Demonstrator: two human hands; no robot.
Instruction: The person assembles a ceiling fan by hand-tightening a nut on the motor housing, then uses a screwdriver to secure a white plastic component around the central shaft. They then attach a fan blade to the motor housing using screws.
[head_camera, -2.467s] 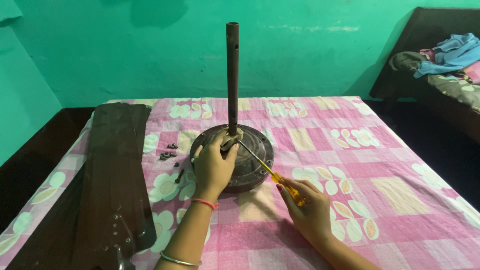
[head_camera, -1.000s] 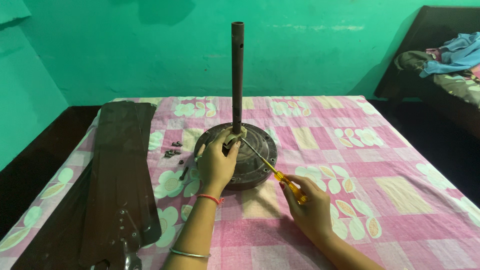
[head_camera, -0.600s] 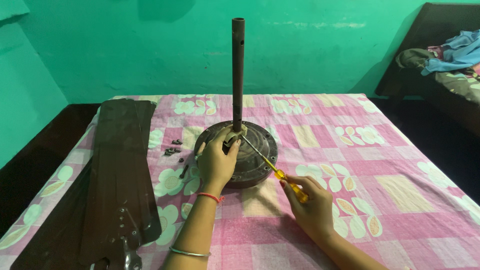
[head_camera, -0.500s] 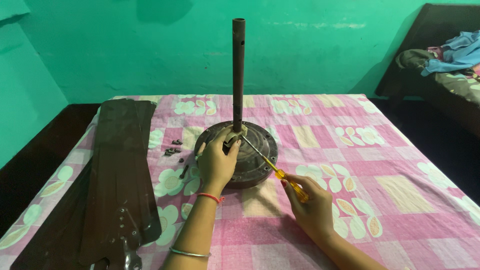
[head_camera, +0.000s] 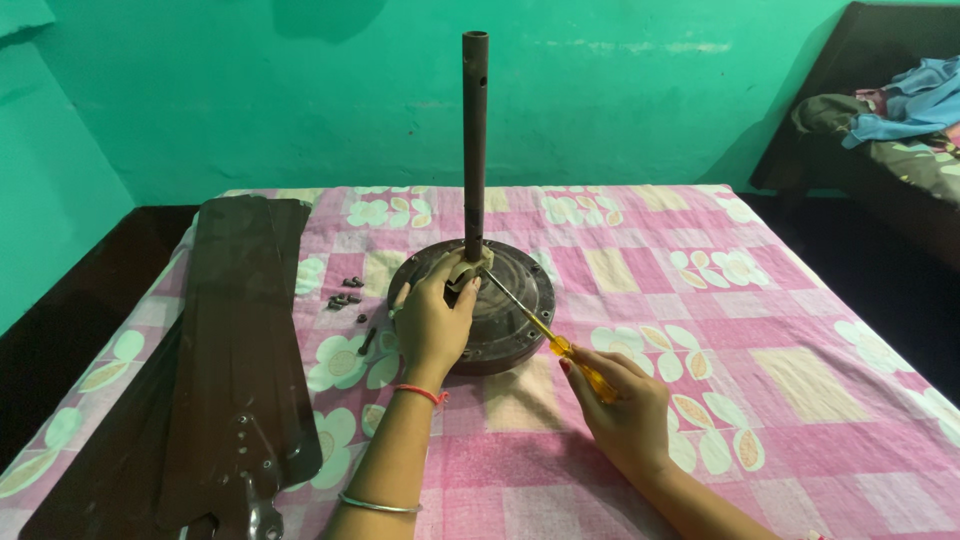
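While the left hand (head_camera: 435, 322) lies open on the ceiling fan motor (head_camera: 500, 315) (fingers by its downrod (head_camera: 474, 150)), the right hand (head_camera: 625, 415) grips a yellow-handled screwdriver (head_camera: 545, 335) — tip at the hub. Loose screws (head_camera: 345, 297) lie beside stacked fan blades (head_camera: 235, 370).

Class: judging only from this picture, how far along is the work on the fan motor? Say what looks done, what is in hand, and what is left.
Done: the blades lie stacked apart from the motor, with loose screws beside it. In hand: the left hand steadies the motor while the right hand works a screwdriver near the rod. Left: the motor housing looks closed and the rod attached.
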